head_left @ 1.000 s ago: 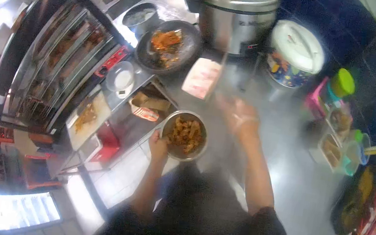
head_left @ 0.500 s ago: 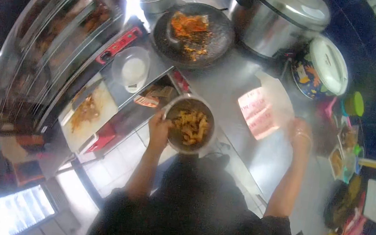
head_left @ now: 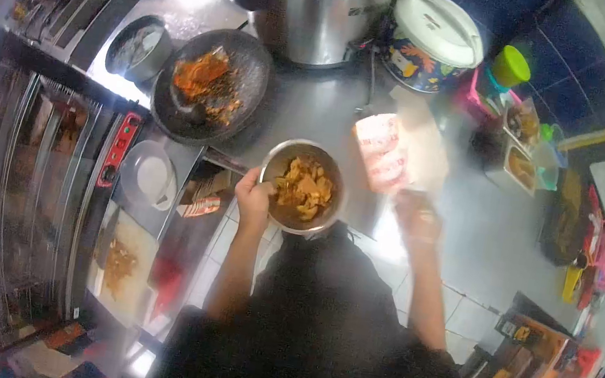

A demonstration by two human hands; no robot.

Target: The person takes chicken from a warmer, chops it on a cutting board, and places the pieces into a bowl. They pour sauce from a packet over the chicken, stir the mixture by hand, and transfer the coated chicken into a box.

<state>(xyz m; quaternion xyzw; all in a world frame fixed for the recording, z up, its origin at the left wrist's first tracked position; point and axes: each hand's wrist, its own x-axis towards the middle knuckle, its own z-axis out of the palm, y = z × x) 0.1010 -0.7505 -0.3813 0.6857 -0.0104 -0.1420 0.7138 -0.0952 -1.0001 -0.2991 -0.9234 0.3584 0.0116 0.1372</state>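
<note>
My left hand (head_left: 254,201) grips the rim of a round metal bowl (head_left: 268,164), thumb over the edge. Inside lie several brown, sauce-coated food pieces (head_left: 306,190), held close in front of my body. My right hand (head_left: 417,221), smeared by motion, is at the lower edge of a sheet of paper (head_left: 384,150) with red print. Whether its fingers pinch the paper does not show. A plain brownish flap of paper (head_left: 425,141) spreads to the right of the print, over the steel counter (head_left: 307,107).
A dark pan (head_left: 255,63) holds orange-red food, beside a small pot (head_left: 122,54). Behind stand a big steel cooker (head_left: 313,24) and a patterned pot with a white lid (head_left: 431,27). At left are a clear bowl (head_left: 135,170) and a cutting board (head_left: 130,304) with food scraps.
My view has turned, so the counter items appear shifted left. My right hand has moved from the paper's right side toward its lower edge. The left hand still holds the bowl.
</note>
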